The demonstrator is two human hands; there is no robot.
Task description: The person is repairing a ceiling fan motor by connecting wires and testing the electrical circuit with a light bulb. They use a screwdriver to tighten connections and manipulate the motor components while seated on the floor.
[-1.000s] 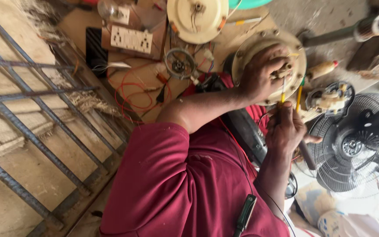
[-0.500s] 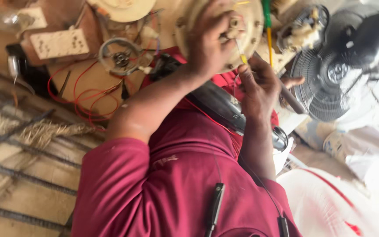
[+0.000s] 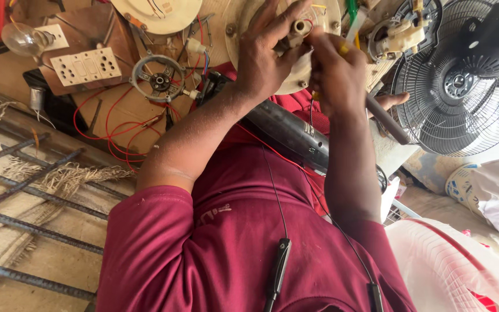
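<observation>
Head view: the left hand (image 3: 267, 63) wraps its grip around a cream round motor housing (image 3: 295, 75), its short shaft stub (image 3: 299, 26) pointing toward the camera. The right hand (image 3: 337, 72) pinches a yellow-handled screwdriver (image 3: 342, 51), whose long axis cannot be told, at the housing. The housing is off any fan and bare; red wires (image 3: 111, 130) lie loose on the bench (image 3: 116, 98), so the work looks midway. A caged fan (image 3: 463, 86) stands beside.

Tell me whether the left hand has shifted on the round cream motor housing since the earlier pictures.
No. Left hand still grips the round cream motor housing; only the camera moved.
</observation>
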